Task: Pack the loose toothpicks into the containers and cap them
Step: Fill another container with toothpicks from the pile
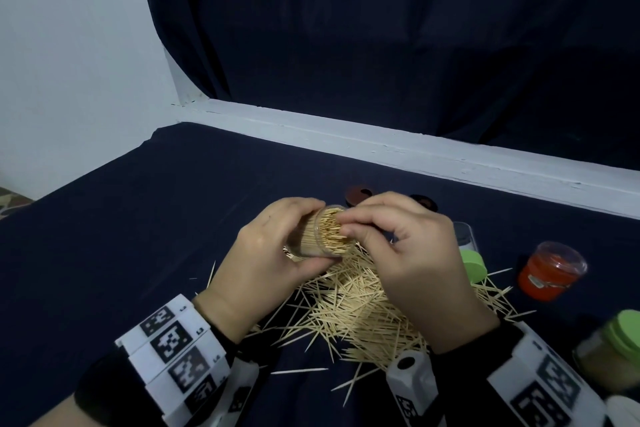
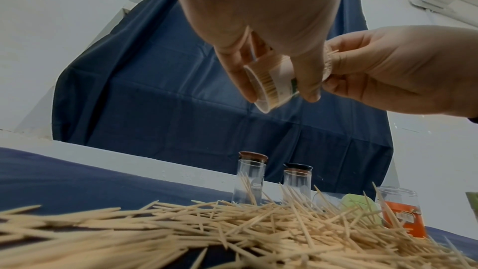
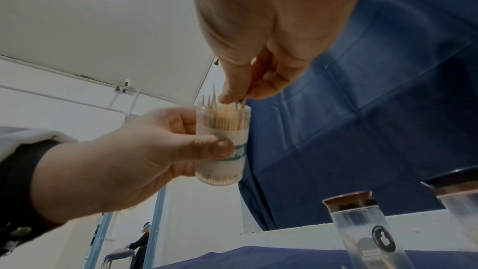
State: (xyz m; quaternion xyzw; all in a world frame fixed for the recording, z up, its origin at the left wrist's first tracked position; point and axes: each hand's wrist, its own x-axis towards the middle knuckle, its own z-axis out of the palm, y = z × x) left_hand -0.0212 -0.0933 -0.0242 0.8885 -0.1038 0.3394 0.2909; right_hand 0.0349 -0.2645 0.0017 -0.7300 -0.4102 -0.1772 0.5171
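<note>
One clear container (image 1: 320, 234), nearly full, gripped aloft in left hand (image 1: 263, 253) above loose toothpicks (image 1: 353, 312) on counter (image 1: 138, 218). Right hand (image 1: 408, 253) fingers (image 3: 230, 93) pinched at mouth, seating sticks. Advisable: press tips level, parallel, before capping.

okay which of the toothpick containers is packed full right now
The clear container that the left hand grips above the pile. The two brown-capped tubes behind stand nearly empty.

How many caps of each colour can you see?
Green caps: 2
Brown caps: 2
Total: 4
</note>
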